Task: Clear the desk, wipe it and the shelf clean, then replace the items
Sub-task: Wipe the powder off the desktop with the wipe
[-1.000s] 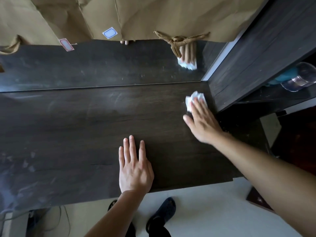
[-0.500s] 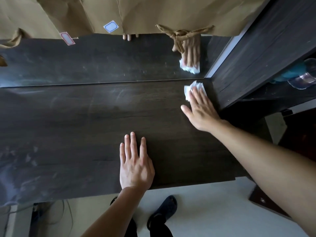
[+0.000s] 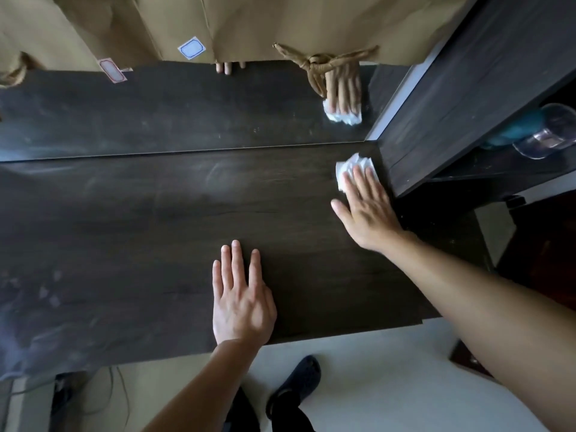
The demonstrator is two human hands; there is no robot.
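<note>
The dark wood worktop (image 3: 140, 229) shows pale smudges toward its left end. Near its front edge, about centre, the left hand (image 3: 241, 300) lies flat, palm down, fingers straight and holding nothing. Toward the back right corner the right hand (image 3: 367, 210) is likewise flat, its straight fingers pressing a crumpled white tissue (image 3: 350, 165) onto the worktop just beside the side panel of the dark shelf unit (image 3: 467, 98); further right, a clear glass (image 3: 548, 135) sits in the shelf unit against a teal object that cannot be identified.

No legible text, blank blue-bordered sticker (image 3: 191, 48), blank red-bordered sticker (image 3: 111, 70), on brown paper (image 3: 280, 20)
</note>
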